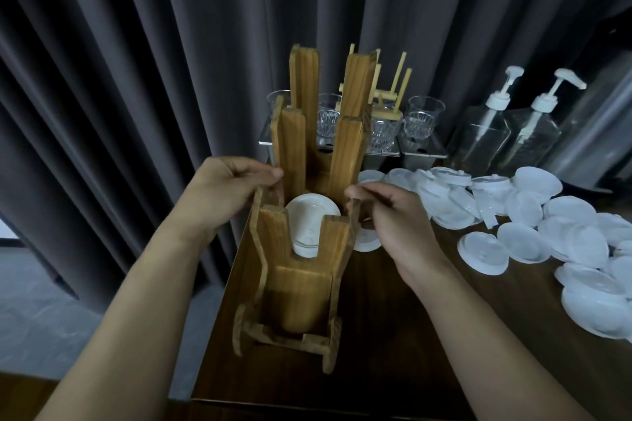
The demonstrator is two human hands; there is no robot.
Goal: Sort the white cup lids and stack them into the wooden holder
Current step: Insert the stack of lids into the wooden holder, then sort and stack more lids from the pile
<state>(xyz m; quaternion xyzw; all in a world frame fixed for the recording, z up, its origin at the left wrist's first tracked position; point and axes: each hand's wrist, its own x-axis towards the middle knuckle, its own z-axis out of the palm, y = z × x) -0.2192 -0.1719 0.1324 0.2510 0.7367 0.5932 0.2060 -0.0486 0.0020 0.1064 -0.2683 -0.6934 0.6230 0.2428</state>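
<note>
A wooden holder with tall slotted uprights stands at the left end of the dark table. A stack of white lids sits inside its near compartment. My left hand grips the holder's left upright with curled fingers. My right hand is at the holder's right side, fingers curled by the upright; a white lid lies just beneath it, and I cannot tell whether the fingers pinch it. Several loose white lids are spread over the table to the right.
Clear glasses on metal trays and a light wooden rack stand behind the holder. Two clear pump bottles are at the back right. A grey curtain hangs behind. The table edge runs just left of the holder.
</note>
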